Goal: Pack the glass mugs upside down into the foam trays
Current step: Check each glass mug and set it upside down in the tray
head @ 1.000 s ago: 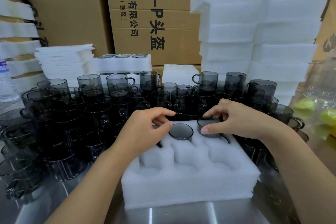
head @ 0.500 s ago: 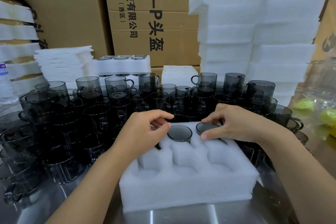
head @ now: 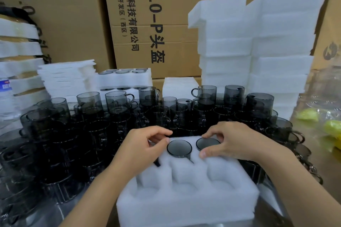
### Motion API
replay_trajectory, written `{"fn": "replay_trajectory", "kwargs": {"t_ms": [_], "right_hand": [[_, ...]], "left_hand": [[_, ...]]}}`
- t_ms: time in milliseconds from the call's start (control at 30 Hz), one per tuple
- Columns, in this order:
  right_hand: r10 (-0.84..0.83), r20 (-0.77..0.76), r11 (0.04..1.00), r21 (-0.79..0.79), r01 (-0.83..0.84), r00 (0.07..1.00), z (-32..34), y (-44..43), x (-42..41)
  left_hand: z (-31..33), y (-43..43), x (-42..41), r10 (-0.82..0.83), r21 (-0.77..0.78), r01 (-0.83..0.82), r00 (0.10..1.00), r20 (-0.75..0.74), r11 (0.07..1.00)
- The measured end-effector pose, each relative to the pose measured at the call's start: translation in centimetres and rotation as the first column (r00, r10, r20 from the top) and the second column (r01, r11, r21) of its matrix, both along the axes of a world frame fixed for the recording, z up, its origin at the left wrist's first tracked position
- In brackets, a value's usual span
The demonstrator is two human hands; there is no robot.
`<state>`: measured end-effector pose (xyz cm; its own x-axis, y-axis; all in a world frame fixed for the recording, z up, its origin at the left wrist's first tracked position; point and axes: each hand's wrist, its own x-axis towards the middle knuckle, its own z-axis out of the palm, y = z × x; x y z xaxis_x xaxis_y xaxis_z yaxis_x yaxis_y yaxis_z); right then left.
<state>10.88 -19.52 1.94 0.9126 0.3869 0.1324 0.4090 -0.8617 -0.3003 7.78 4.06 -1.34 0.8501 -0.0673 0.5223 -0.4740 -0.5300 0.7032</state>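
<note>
— Backdrop and surface?

— Item: brown cardboard cartons (head: 158, 24) with black printed characters, stacked along the back. Item: tall stacks of white foam blocks (head: 258, 46), rear right. Item: pile of thin foam sheets (head: 64, 77), rear left, with one filled foam tray (head: 125, 79) beside it showing dark mug bases. Item: shiny metal tabletop (head: 313, 101), bare at the right edge, with clear plastic wrap and something yellow-green (head: 332, 127) lying on it.

— Stock on the table?

— Item: smoky grey glass mugs (head: 88, 116), many, standing upright, crowded from the left side across the middle.

— The piece in work?

— Item: white foam tray (head: 188, 197), directly in front of me. Its far row holds inverted mugs; the near pockets are empty. Middle mug (head: 179, 148), base up, seated in its pocket, handle toward me. Right-hand mug (head: 207, 143), base up, seated likewise.

— Your grip?

— Left hand (head: 140, 151): fingers curled over the far-left pocket, fingertips touching the middle mug's rim. What lies under the palm is hidden, and I cannot tell if I am gripping anything there. Right hand (head: 232, 143): thumb and fingers pinched around the right-hand mug's base, thumb resting on the foam in front of it.
</note>
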Motion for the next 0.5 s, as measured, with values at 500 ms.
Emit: {"fn": "replay_trajectory", "kwargs": {"t_ms": [500], "right_hand": [[-0.014,0.084,0.996,0.089,0.007,0.996,0.0,-0.3,0.0]], "left_hand": [[0.1,0.0,-0.1,-0.003,0.030,0.003,1.000,-0.011,1.000]]}}
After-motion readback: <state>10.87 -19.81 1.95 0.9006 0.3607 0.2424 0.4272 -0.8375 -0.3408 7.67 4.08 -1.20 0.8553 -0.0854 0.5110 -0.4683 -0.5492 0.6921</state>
